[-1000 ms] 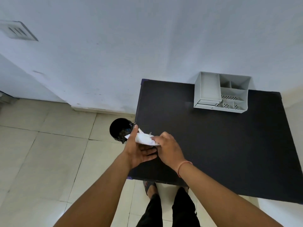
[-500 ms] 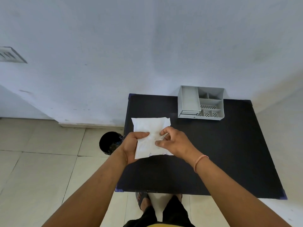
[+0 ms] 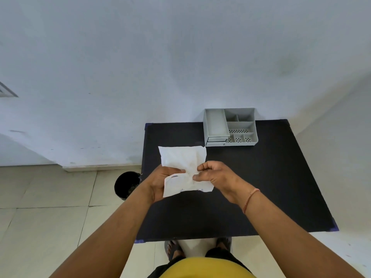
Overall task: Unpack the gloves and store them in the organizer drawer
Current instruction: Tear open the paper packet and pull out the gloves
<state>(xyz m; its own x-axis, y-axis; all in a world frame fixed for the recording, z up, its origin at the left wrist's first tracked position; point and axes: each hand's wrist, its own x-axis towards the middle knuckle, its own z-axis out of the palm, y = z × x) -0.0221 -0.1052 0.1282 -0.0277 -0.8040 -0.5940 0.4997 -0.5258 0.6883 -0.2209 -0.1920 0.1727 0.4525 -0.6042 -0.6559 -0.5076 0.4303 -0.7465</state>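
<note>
I hold a flat white glove packet (image 3: pixel 183 163) in the air over the left part of the black table (image 3: pixel 261 187). My left hand (image 3: pixel 160 182) grips the packet's lower left side, thumb on top. My right hand (image 3: pixel 214 173) pinches it near the middle with thumb and fingers. The packet is creased where both hands meet. No glove shows outside it. The grey organizer (image 3: pixel 230 127) stands at the table's far edge against the wall, its small drawers (image 3: pixel 216 141) at the front left appearing shut.
A black bin (image 3: pixel 126 184) stands on the tiled floor just left of the table. The white wall rises right behind the organizer. My feet show under the table's near edge.
The packet came from beside the bin up over the table and was spread flat between both hands. My right fingers have shifted to pinch its middle, wrinkling it.
</note>
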